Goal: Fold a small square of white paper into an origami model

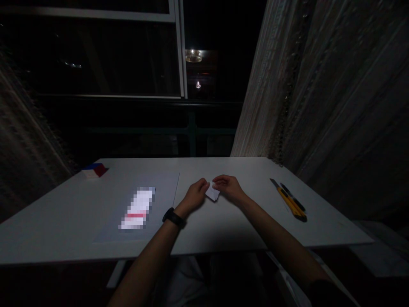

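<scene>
My left hand (pixel 195 195) and my right hand (pixel 228 187) meet over the middle of the white table (pixel 243 230). Between their fingertips they pinch a small white piece of paper (pixel 212 194), the left hand at its left edge and the right hand at its upper right. Both hands have curled fingers. A black watch (pixel 173 218) sits on my left wrist. The paper hovers just above or rests on the table; I cannot tell which.
A large grey sheet (pixel 166 187) lies to the left with a blurred white and red item (pixel 138 209) on it. A colourful cube (pixel 93 170) sits far left. Yellow utility knives (pixel 290 201) lie to the right. Curtains hang on both sides of a dark window.
</scene>
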A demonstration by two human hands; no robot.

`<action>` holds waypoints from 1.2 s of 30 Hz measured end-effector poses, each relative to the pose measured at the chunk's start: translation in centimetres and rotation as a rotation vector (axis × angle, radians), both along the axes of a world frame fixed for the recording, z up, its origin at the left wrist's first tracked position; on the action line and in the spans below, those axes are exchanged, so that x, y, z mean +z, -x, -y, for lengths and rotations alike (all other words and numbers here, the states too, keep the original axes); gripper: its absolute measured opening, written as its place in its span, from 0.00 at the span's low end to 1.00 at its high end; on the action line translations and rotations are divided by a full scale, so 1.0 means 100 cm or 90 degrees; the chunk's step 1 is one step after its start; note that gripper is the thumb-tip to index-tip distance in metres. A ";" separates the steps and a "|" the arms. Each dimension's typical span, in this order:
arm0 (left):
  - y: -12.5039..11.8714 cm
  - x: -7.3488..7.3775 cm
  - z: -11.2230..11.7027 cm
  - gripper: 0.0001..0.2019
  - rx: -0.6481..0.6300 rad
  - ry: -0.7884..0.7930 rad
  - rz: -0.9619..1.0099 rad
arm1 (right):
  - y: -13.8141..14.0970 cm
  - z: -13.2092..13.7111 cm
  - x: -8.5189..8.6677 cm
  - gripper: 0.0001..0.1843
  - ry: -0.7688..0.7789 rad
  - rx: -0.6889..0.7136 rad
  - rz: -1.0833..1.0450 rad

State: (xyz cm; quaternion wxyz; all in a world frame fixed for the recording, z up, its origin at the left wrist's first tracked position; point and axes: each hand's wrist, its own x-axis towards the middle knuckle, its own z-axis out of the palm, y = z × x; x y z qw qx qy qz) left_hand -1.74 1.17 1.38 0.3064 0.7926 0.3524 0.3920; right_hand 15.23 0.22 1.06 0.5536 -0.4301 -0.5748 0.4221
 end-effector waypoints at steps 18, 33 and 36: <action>-0.002 -0.006 -0.007 0.19 -0.010 0.119 0.060 | 0.004 0.001 0.000 0.08 -0.146 -0.034 0.102; -0.004 -0.008 -0.006 0.18 -0.085 0.209 0.116 | 0.009 0.000 -0.003 0.07 -0.091 -0.031 0.053; -0.004 -0.008 -0.007 0.18 -0.081 0.215 0.116 | 0.008 -0.002 -0.006 0.10 -0.052 -0.047 0.055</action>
